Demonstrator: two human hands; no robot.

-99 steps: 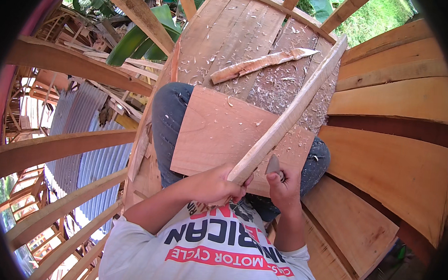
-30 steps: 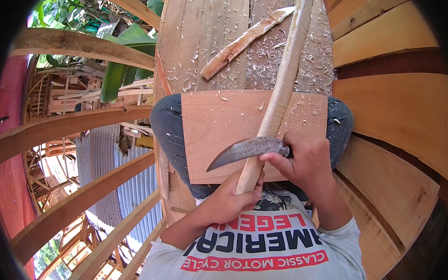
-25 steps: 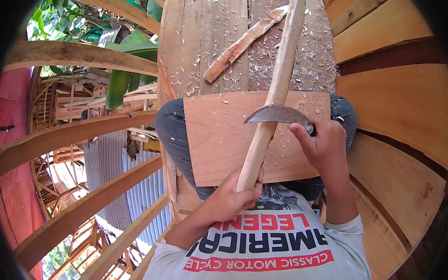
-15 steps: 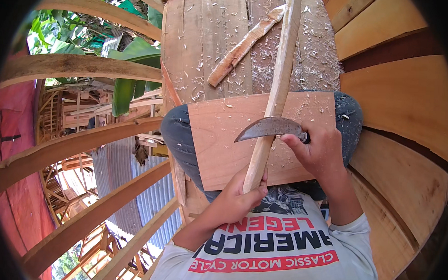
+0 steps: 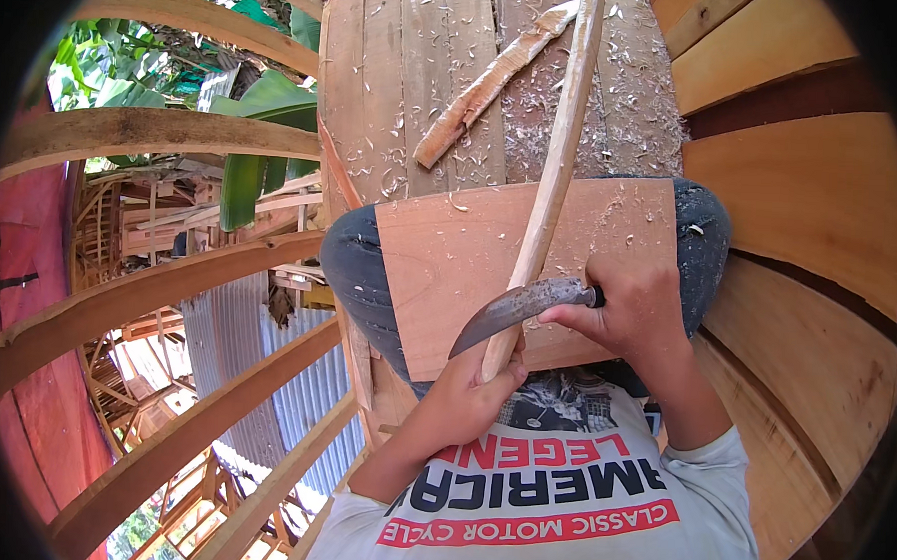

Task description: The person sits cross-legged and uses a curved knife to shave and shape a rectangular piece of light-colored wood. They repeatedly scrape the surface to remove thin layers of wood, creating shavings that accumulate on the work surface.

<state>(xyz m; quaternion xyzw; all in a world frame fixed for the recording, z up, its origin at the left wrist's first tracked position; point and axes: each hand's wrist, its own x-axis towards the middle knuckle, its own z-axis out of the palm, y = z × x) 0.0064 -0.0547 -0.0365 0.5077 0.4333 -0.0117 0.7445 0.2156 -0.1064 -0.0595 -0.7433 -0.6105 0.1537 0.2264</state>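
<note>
Your knife (image 5: pixel 523 305) has come down the stick (image 5: pixel 553 184) since half a second ago: it crossed well up the wood then, and now it lies just above your left hand (image 5: pixel 476 391). That suggests a stroke toward your body, judged near its end, with little wood left between blade and fingers. Your right hand (image 5: pixel 633 303) is closed round the knife's handle, thumb toward the blade. Your left grips the stick's near end; from there it slants away over the board (image 5: pixel 434 259) on your lap.
</note>
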